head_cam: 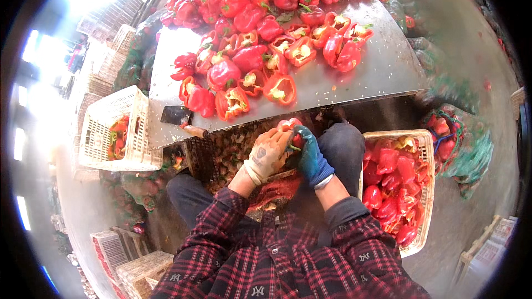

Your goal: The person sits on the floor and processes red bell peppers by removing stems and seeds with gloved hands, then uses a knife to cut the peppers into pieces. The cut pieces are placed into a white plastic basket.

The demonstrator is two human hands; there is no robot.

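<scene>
Both hands meet over my lap, just in front of the metal table's [365, 79] near edge. My left hand [268, 155], in a pale orange glove, grips a red bell pepper [289, 124] from one side. My right hand [309, 151], in a blue coated glove, holds the same pepper from the other side. A bit of green stem shows between the gloves; most of the pepper is hidden by the fingers. On the table ahead lie cut-open red bell peppers [280, 89] with pale cores showing. Behind them rises a large heap of whole red peppers [249, 16].
A cleaver [176, 115] with a wooden handle lies at the table's near left corner. A white plastic crate [430, 199] of red pepper pieces stands at my right. Another white crate [143, 133], with some peppers, is at the left. Filled green mesh sacks [461, 149] sit at right.
</scene>
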